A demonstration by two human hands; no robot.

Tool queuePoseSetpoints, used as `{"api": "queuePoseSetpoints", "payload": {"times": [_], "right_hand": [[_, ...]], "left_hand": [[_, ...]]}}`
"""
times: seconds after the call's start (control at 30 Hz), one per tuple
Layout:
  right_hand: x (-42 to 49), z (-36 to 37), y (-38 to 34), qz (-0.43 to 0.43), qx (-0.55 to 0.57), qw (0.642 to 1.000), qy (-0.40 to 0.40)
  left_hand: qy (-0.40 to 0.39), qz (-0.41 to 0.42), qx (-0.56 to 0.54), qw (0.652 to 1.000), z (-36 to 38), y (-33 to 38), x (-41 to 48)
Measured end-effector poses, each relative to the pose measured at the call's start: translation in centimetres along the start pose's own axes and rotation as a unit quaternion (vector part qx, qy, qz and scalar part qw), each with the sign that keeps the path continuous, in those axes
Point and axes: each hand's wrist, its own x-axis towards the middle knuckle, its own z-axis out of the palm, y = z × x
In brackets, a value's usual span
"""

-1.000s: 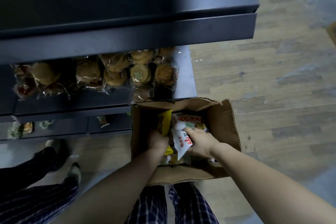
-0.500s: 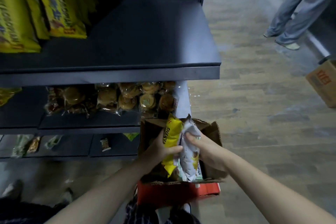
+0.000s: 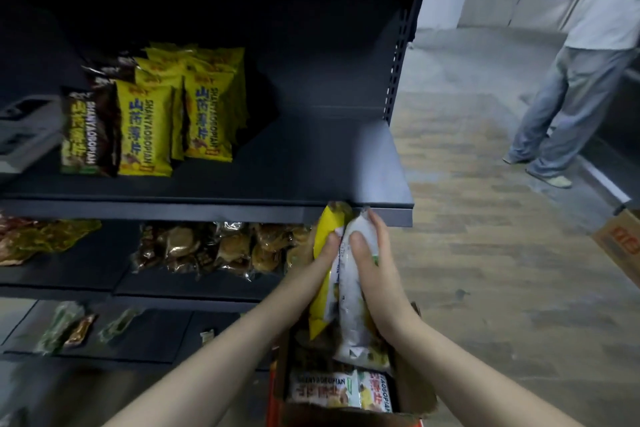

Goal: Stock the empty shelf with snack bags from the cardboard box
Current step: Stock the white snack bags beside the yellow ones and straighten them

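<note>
- Leftmost, a grey device (image 3: 24,130) is sitting at the edge of the dark shelf (image 3: 311,166), blurred and hard to identify.
- Beside it, a row of brown snack bags (image 3: 86,132) is standing upright, and two rows of yellow snack bags (image 3: 145,132) are standing just to its right, filling only the left part of the shelf; the right part is lying bare.
- Below, on the next level down, clear-wrapped pastries (image 3: 214,250) are lying in a heap, and a few small packets (image 3: 81,328) are lying on the lowest level.
- Coming up from the bottom centre, the left hand (image 3: 320,260) is grasping a yellow bag (image 3: 329,229), thumb pressed on its near face.
- Pressed against it, a white bag (image 3: 349,305) is being held by the right hand (image 3: 375,274), fingers wrapped around its right side; both bags are standing on end, their tops just reaching the front lip of the shelf, below its bare right part.
- Under the hands, the cardboard box (image 3: 419,399) is sitting open with more snack bags (image 3: 325,388) lying flat inside.
- Farther right, another person (image 3: 571,90) in grey trousers is standing on the wooden floor (image 3: 485,253).
- At the far right edge, a second cardboard box (image 3: 620,239) is showing partly.
</note>
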Motion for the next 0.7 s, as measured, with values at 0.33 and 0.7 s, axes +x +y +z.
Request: {"api": "queuePoseSetpoints", "payload": {"times": [0.33, 0.7], "right_hand": [[3.4, 5.0, -8.7, -0.139, -0.028, 0.99, 0.021], [9.3, 9.9, -11.9, -0.089, 0.007, 0.994, -0.059]], "left_hand": [[0.105, 0.244, 0.012, 0.964, -1.6, 9.1, 0.3], [0.165, 0.254, 0.081, 0.95, -8.6, 13.8, 3.1]]}}
